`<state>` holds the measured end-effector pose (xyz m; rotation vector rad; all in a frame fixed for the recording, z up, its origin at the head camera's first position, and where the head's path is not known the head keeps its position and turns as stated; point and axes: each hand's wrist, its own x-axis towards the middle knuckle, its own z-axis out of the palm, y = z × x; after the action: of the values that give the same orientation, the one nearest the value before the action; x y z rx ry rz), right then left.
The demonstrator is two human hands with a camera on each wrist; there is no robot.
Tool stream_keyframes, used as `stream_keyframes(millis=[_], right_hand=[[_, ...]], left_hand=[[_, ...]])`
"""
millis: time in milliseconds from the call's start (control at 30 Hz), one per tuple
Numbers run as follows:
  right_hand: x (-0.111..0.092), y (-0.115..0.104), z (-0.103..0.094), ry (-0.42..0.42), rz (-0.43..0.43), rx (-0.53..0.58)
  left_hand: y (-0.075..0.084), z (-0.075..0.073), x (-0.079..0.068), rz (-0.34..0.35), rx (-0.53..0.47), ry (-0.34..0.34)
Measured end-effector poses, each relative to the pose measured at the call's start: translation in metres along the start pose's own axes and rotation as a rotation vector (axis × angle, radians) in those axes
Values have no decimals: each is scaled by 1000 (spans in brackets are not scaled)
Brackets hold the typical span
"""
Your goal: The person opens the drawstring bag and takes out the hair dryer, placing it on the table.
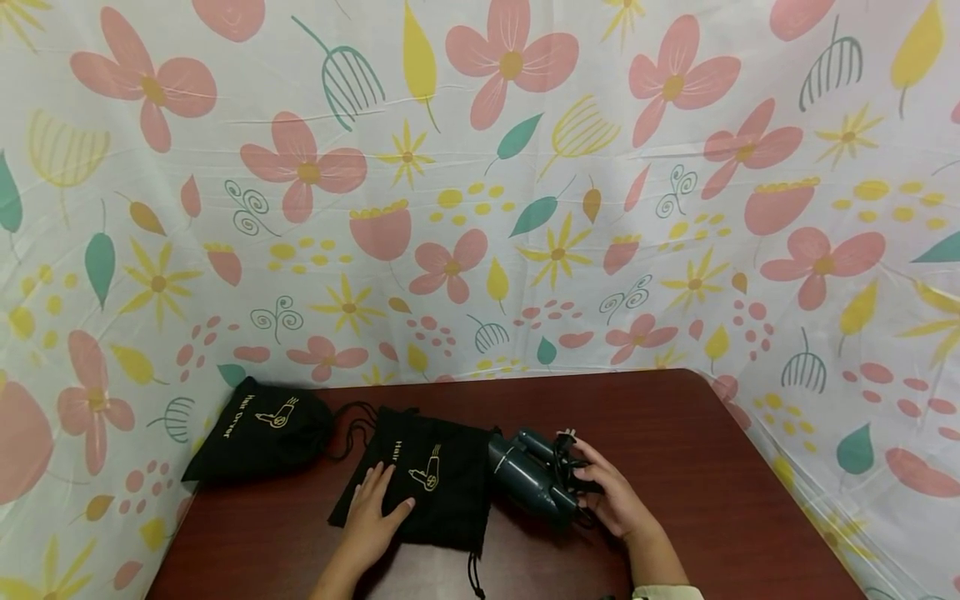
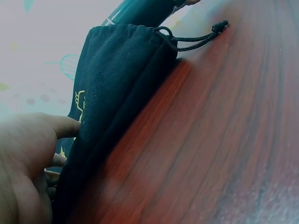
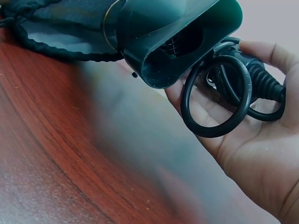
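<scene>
A dark teal hair dryer lies at the mouth of a black drawstring bag, its rear end partly inside. My right hand grips the dryer's handle end and bundled black cord, thumb on one side and fingers beneath. The right wrist view shows the wide flat nozzle facing outward and a loop of cord by the palm. My left hand rests on the bag with its fingers spread over the yellow print. In the left wrist view, the bag bulges slightly below the dryer.
A second black drawstring bag, printed "Hair Dryer" in yellow, lies at the table's left side, its cords trailing toward the first bag. The dark red wooden table meets a flower-patterned cloth at the back and sides.
</scene>
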<state>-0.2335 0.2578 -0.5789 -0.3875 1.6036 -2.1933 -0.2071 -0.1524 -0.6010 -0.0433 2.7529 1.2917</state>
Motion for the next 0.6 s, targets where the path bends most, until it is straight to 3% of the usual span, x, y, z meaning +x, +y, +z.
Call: stream_keyframes(millis=[600], right_hand=[[-4,-5,-6,75,-9,-27]], left_hand=[[-2,-4,-3,-24,48,-28]])
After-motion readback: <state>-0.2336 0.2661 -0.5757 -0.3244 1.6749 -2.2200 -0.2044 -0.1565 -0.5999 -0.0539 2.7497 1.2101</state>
